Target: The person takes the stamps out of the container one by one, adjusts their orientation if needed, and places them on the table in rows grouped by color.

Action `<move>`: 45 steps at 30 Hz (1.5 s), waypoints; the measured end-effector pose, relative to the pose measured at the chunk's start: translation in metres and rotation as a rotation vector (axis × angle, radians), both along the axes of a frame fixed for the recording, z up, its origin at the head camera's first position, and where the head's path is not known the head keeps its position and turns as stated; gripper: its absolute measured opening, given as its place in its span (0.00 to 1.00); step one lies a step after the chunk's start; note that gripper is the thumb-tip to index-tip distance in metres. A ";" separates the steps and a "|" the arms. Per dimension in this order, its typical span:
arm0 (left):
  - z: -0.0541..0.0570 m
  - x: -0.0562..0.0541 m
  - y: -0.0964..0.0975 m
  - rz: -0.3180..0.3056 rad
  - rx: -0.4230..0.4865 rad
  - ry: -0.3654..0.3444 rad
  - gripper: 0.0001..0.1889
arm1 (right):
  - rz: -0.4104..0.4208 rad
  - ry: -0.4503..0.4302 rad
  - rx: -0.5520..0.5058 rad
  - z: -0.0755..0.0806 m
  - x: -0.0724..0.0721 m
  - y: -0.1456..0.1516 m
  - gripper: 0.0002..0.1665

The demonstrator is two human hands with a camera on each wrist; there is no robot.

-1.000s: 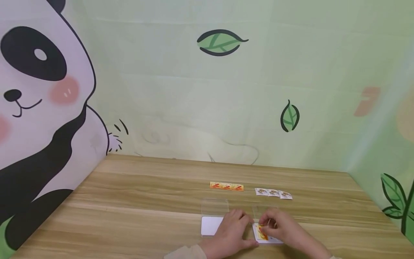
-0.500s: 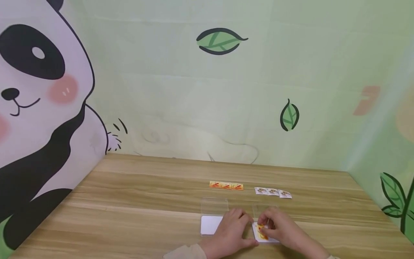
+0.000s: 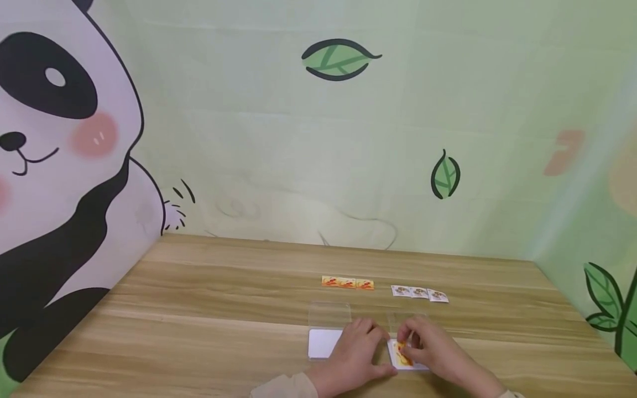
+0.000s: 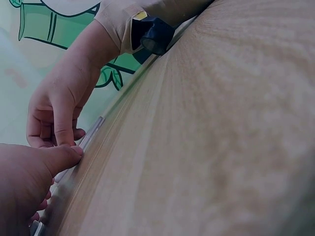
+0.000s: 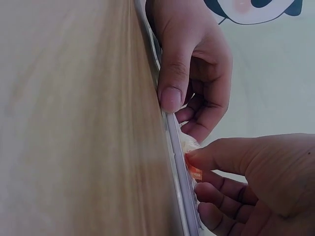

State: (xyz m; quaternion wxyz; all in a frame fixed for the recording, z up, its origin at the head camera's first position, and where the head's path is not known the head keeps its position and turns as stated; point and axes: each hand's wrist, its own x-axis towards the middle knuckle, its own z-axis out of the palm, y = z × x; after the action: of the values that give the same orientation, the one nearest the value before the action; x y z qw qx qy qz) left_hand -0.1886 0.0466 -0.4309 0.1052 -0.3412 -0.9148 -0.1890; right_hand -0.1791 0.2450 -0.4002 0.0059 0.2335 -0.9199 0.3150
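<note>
My right hand [image 3: 438, 349] pinches a small yellow-and-orange printed card [image 3: 403, 360] between thumb and fingertips. Part of that card lies over a white card [image 3: 419, 367] in the right-hand clear plastic case; in the right wrist view its orange corner [image 5: 195, 173] shows under the thumb. My left hand [image 3: 350, 354] grips the left side of this case, thumb at the near corner and bent fingers at the far one. In the right wrist view the left thumb [image 5: 171, 98] presses the case's edge. The right hand covers much of the case.
A second clear case with a white card [image 3: 323, 344] lies left of my left hand, its transparent lid [image 3: 329, 315] folded back. Behind lie a row of orange printed cards [image 3: 347, 282] and a row of white printed cards [image 3: 419, 293]. A panda-patterned wall cloth [image 3: 259, 138] borders the wooden table [image 3: 199, 298].
The head view has tilted slightly down, so everything sits a little higher in it. Both hands keep nearly the same place and hold.
</note>
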 end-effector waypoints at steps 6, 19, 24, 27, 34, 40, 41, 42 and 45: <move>0.000 -0.001 0.000 0.003 0.000 0.003 0.26 | 0.000 0.055 0.016 -0.001 -0.002 0.000 0.08; 0.000 0.000 0.000 -0.003 0.004 -0.022 0.26 | 0.006 0.018 -0.007 0.004 -0.002 0.000 0.04; 0.000 -0.001 0.000 -0.007 -0.002 -0.023 0.26 | 0.002 0.015 -0.008 0.007 -0.003 0.002 0.04; 0.000 -0.001 -0.001 -0.010 -0.006 -0.018 0.26 | 0.006 0.012 0.000 0.009 -0.003 0.002 0.04; 0.001 -0.001 -0.001 -0.011 -0.015 -0.036 0.25 | 0.023 0.003 -0.037 0.014 -0.002 0.005 0.04; 0.000 -0.001 -0.001 -0.012 -0.012 -0.038 0.25 | 0.034 -0.042 -0.105 0.018 -0.002 0.011 0.03; 0.000 -0.001 -0.001 -0.011 -0.011 -0.040 0.25 | 0.033 -0.052 -0.116 0.019 -0.002 0.012 0.02; 0.000 -0.001 -0.001 -0.010 -0.011 -0.042 0.26 | 0.031 -0.063 -0.128 0.020 -0.002 0.013 0.01; -0.001 -0.001 0.000 -0.008 -0.012 -0.043 0.26 | 0.016 -0.094 -0.166 0.023 -0.002 0.017 0.02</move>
State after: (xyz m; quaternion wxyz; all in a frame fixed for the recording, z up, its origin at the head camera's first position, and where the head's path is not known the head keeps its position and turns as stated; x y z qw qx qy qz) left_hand -0.1897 0.0466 -0.4317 0.0829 -0.3415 -0.9165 -0.1913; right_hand -0.1808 0.2619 -0.3773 -0.0205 0.2243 -0.8881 0.4008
